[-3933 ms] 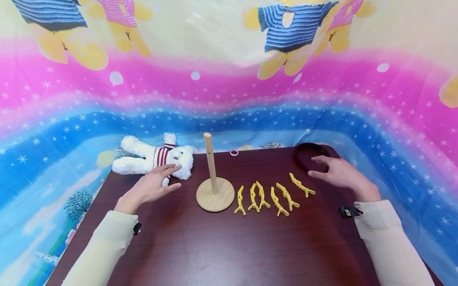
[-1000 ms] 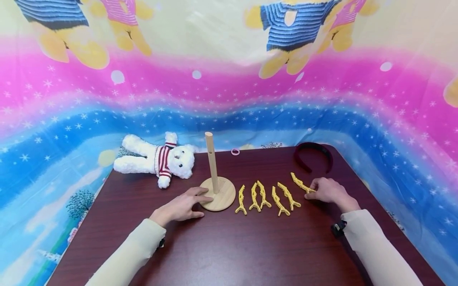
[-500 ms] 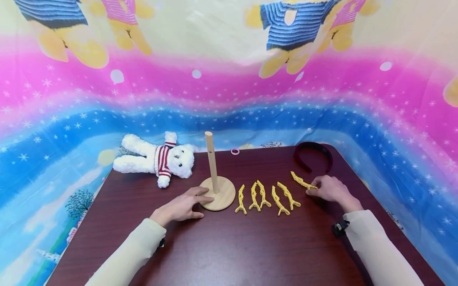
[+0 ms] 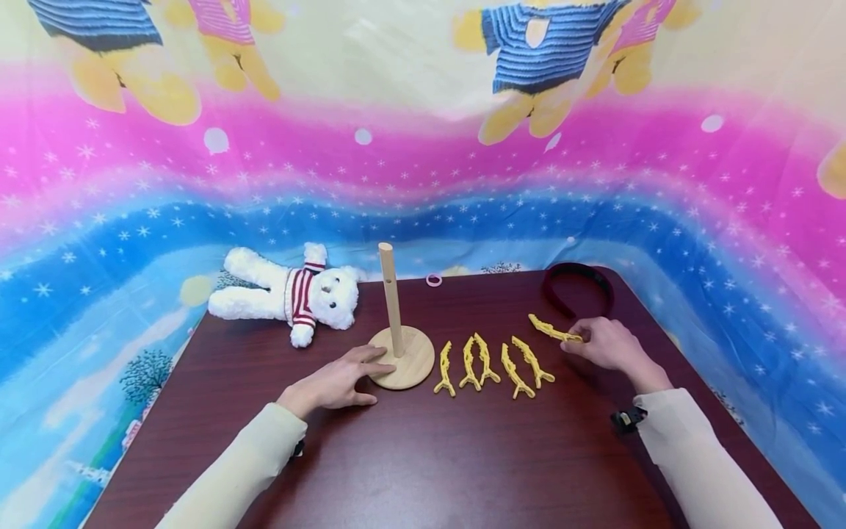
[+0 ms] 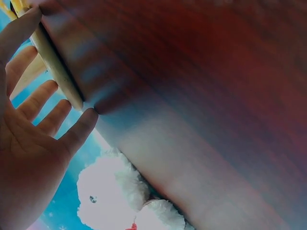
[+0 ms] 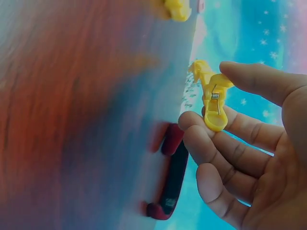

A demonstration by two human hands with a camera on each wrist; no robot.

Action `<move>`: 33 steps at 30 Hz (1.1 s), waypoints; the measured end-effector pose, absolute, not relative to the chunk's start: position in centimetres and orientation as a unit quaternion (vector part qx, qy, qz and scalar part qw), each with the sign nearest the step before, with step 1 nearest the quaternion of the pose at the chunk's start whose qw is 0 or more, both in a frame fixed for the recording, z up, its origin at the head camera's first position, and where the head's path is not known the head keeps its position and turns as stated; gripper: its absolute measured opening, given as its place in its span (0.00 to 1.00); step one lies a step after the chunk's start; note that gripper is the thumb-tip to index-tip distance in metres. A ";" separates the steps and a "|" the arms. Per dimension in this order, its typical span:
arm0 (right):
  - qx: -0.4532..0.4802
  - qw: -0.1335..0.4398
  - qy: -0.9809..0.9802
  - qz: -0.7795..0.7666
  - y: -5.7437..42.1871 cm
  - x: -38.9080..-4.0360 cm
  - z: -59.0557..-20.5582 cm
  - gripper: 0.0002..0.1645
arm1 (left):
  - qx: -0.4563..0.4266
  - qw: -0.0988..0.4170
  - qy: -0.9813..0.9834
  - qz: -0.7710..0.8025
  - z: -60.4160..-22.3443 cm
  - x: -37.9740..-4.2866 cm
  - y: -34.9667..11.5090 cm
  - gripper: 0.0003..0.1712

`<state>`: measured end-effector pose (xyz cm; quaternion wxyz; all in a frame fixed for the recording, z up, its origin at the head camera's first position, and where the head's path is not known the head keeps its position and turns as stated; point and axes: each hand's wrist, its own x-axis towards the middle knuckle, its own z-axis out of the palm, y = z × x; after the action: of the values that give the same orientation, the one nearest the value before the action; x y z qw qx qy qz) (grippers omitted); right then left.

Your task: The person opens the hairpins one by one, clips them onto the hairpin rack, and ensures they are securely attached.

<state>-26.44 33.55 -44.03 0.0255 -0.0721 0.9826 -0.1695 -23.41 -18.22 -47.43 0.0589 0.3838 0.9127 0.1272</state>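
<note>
A: What have we got in the right hand [image 4: 608,347]?

B: One yellow clip [image 6: 214,103], at the table's [image 4: 449,455] right side, just near of the headband [image 4: 576,267]. Thumb on one handle, fingertips at the other: a pinch. Toothed end points left and slightly far. Whether it is clear of the wood, we can't tell.

A: And the left hand [image 4: 337,380]?

B: Fingers spread wide, gripping nothing, tips resting at the left side of the stand's base [image 4: 419,360]. Post [image 4: 391,301] upright.

A: How do we handle this step well?

B: Our judgement: thumb squarely opposite the fingertips, so the clip won't twist. The spring [image 6: 215,96] shows between the handles; too hard a squeeze would likely part the teeth early. Firm enough to lift, no more.

A: Hazards?

B: Five other clips [image 4: 509,371] lie between us and the stand. Any pass leftward should go above them; a low one might snag. With the left, we'd press lightly, enough that the base doesn't slide.
</note>
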 end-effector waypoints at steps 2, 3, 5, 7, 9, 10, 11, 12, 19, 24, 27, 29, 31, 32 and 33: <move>-0.081 0.013 0.981 -0.173 33.1 -26.2 -43.7 0.22 | 0.384 0.060 0.913 0.129 -47.5 -23.4 -18.2 0.35; -0.085 0.008 0.981 -0.175 32.8 -26.1 -43.5 0.22 | 0.383 0.060 0.913 0.129 -47.5 -23.3 -18.2 0.35; -0.097 -0.004 0.979 -0.179 32.3 -26.0 -43.3 0.21 | 0.384 0.060 0.912 0.130 -47.5 -23.3 -18.2 0.35; -0.109 -0.016 0.977 -0.180 31.9 -25.9 -43.1 0.20 | 0.384 0.058 0.912 0.129 -47.5 -23.3 -18.1 0.35; -0.119 -0.024 0.975 -0.183 31.3 -25.8 -42.9 0.19 | 0.384 0.057 0.912 0.129 -47.4 -23.3 -18.1 0.35; -0.123 -0.028 0.975 -0.184 31.1 -25.7 -42.9 0.19 | 0.384 0.058 0.912 0.129 -47.4 -23.3 -18.1 0.35; -0.130 -0.030 0.973 -0.187 30.8 -25.7 -42.8 0.20 | 0.383 0.058 0.913 0.129 -47.4 -23.2 -18.0 0.35; -0.134 -0.031 0.972 -0.190 30.6 -25.7 -42.7 0.20 | 0.383 0.059 0.913 0.129 -47.4 -23.2 -18.0 0.35; -0.152 -0.040 0.967 -0.200 28.8 -25.4 -42.5 0.19 | 0.381 0.061 0.914 0.129 -47.5 -23.3 -18.1 0.36; -0.170 -0.047 0.963 -0.204 27.4 -25.1 -41.9 0.18 | 0.381 0.061 0.914 0.126 -47.5 -23.3 -18.1 0.36; -0.187 -0.052 0.958 -0.212 26.6 -25.0 -41.6 0.17 | 0.380 0.061 0.914 0.125 -47.5 -23.3 -18.1 0.36; -0.195 -0.055 0.956 -0.214 26.0 -24.9 -41.4 0.16 | 0.378 0.063 0.915 0.127 -47.5 -23.3 -18.1 0.36; -0.202 -0.051 0.954 -0.218 25.4 -24.8 -41.3 0.16 | 0.376 0.065 0.915 0.129 -47.5 -23.3 -18.1 0.36; -0.203 -0.049 0.953 -0.218 25.1 -24.8 -41.2 0.17 | 0.375 0.066 0.916 0.130 -47.5 -23.3 -18.1 0.36; -0.202 -0.046 0.953 -0.219 24.8 -24.7 -41.2 0.17 | 0.374 0.066 0.916 0.131 -47.5 -23.2 -18.1 0.36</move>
<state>-24.74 24.84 -41.20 -0.0460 -0.2022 0.9533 -0.2195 -23.23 -18.11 -47.48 0.0661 0.3740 0.9158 0.1307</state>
